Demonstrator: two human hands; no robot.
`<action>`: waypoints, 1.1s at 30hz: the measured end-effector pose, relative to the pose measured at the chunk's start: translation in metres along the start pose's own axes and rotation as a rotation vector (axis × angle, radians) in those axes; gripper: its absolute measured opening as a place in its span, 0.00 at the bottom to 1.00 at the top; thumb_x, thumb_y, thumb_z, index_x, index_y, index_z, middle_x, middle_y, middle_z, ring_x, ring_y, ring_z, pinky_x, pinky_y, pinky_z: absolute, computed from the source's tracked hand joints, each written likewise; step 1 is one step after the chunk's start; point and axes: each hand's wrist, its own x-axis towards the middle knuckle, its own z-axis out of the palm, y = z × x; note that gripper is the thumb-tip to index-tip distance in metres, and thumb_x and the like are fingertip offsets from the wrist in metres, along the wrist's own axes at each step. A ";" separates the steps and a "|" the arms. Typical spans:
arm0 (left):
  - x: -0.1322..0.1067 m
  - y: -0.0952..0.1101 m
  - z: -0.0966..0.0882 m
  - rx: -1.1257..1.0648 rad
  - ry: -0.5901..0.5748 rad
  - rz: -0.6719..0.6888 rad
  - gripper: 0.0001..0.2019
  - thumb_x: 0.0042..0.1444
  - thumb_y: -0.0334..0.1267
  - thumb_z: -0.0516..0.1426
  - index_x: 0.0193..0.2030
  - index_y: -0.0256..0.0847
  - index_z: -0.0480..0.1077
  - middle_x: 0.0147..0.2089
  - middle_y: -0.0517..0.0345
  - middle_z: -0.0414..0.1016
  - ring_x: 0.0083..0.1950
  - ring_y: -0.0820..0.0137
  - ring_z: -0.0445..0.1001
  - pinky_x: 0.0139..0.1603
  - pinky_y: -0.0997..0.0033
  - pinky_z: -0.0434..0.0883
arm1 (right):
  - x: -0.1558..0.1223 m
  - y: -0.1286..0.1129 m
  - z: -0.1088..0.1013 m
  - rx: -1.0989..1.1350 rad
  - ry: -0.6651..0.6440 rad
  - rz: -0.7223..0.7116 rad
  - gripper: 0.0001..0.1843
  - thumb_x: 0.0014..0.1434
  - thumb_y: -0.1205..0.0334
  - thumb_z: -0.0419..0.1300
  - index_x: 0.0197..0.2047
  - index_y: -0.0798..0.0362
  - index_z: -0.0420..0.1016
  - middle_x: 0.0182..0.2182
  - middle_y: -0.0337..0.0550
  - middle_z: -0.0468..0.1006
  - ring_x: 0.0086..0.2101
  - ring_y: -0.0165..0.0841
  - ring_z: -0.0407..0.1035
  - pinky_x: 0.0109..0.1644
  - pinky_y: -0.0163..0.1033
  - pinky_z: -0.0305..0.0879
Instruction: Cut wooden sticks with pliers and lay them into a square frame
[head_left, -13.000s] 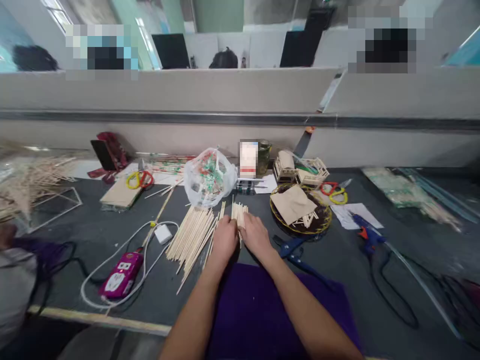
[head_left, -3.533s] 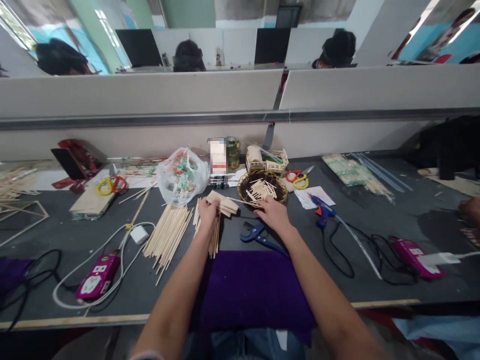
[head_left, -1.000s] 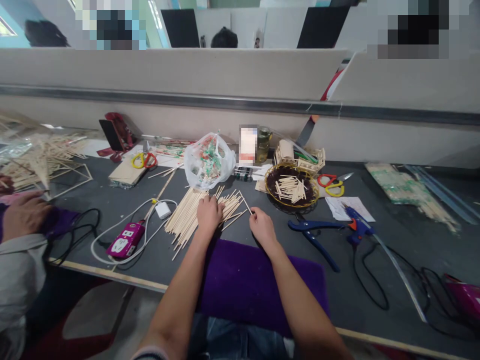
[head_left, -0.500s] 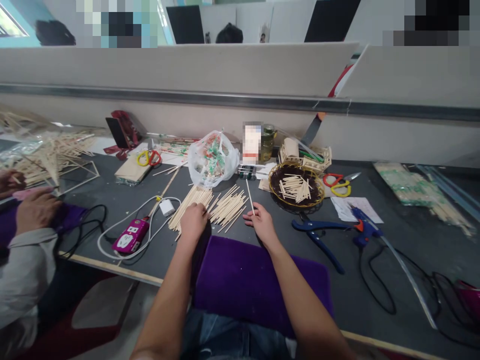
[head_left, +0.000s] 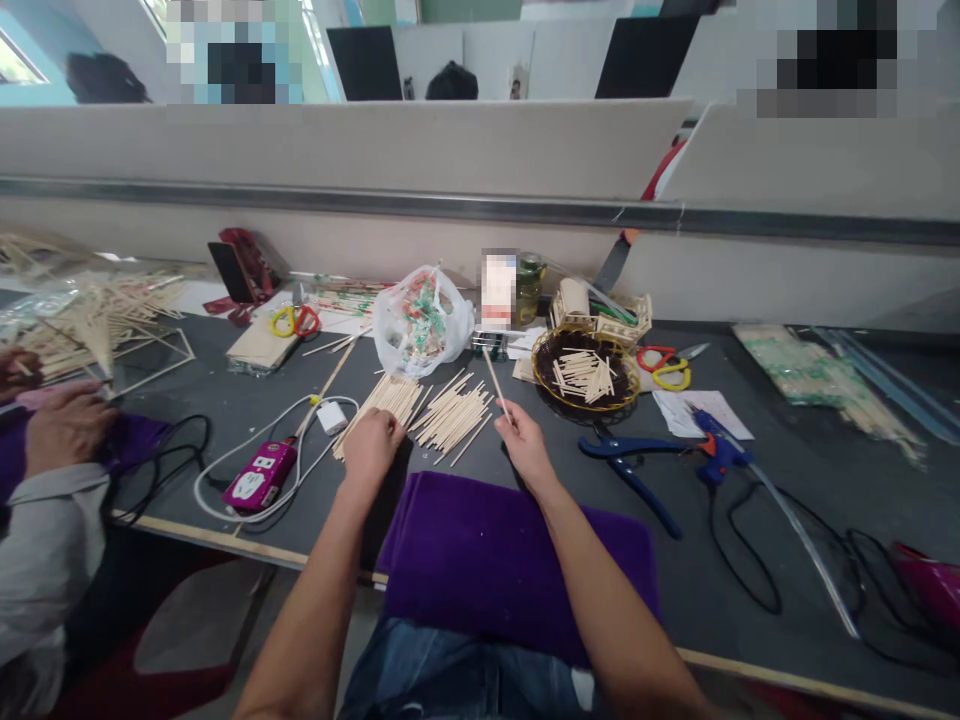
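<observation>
Stick (head_left: 495,385) is pinched near its lower end by right hand (head_left: 523,445), in from the bench's (head_left: 840,450) front edge; left hand (head_left: 371,440) is curled at the long sticks (head_left: 396,394), hold unclear. Light pinch advised; loose pile (head_left: 454,412) best left undisturbed.

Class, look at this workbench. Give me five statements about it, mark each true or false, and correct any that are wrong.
1. The right hand holds a thin wooden stick. True.
2. The woven basket holds a pair of scissors. False: the woven basket holds short sticks.
3. The blue glue gun lies to the right of the woven basket. True.
4. The left hand is inside the woven basket. False: the left hand is at a pile of longer sticks.
5. The folded cloth is purple. True.
</observation>
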 end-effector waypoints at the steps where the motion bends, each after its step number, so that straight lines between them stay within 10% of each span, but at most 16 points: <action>1: -0.001 0.000 -0.005 -0.130 0.068 -0.029 0.10 0.56 0.38 0.52 0.31 0.38 0.73 0.37 0.50 0.77 0.39 0.63 0.75 0.37 0.69 0.67 | 0.000 -0.006 -0.001 0.019 0.021 0.003 0.17 0.57 0.52 0.56 0.44 0.52 0.74 0.22 0.33 0.64 0.22 0.26 0.56 0.25 0.31 0.55; 6: 0.004 0.043 -0.023 -1.248 0.103 0.041 0.12 0.51 0.45 0.60 0.37 0.39 0.71 0.32 0.57 0.78 0.33 0.67 0.77 0.39 0.67 0.73 | -0.001 -0.027 -0.011 0.225 0.012 0.038 0.16 0.60 0.46 0.54 0.36 0.51 0.71 0.18 0.31 0.65 0.18 0.25 0.58 0.24 0.31 0.57; 10: 0.015 0.099 -0.002 -1.614 -0.066 0.153 0.19 0.43 0.43 0.66 0.42 0.38 0.73 0.33 0.58 0.77 0.34 0.68 0.79 0.41 0.66 0.74 | 0.005 -0.028 -0.019 0.255 -0.073 -0.044 0.13 0.58 0.49 0.58 0.39 0.50 0.71 0.35 0.43 0.79 0.36 0.34 0.73 0.45 0.40 0.68; 18: 0.016 0.116 0.066 -1.546 -0.168 0.169 0.12 0.45 0.41 0.64 0.35 0.37 0.74 0.33 0.57 0.78 0.33 0.71 0.76 0.38 0.70 0.73 | 0.013 -0.001 -0.016 -0.017 -0.110 -0.072 0.14 0.52 0.62 0.56 0.42 0.50 0.75 0.40 0.41 0.80 0.42 0.37 0.72 0.53 0.44 0.65; 29: 0.007 0.124 0.061 -1.472 -0.068 0.226 0.15 0.50 0.42 0.60 0.43 0.39 0.72 0.37 0.53 0.80 0.39 0.66 0.78 0.40 0.69 0.73 | 0.009 0.000 -0.002 0.023 -0.019 -0.107 0.08 0.54 0.60 0.54 0.37 0.49 0.71 0.33 0.38 0.76 0.36 0.34 0.72 0.45 0.39 0.69; 33: 0.017 0.096 0.047 -1.081 0.025 0.212 0.08 0.54 0.39 0.57 0.35 0.38 0.76 0.37 0.53 0.80 0.39 0.67 0.76 0.41 0.69 0.70 | 0.011 0.000 -0.008 0.016 0.000 -0.052 0.08 0.54 0.60 0.55 0.37 0.50 0.71 0.33 0.39 0.77 0.37 0.35 0.76 0.45 0.40 0.70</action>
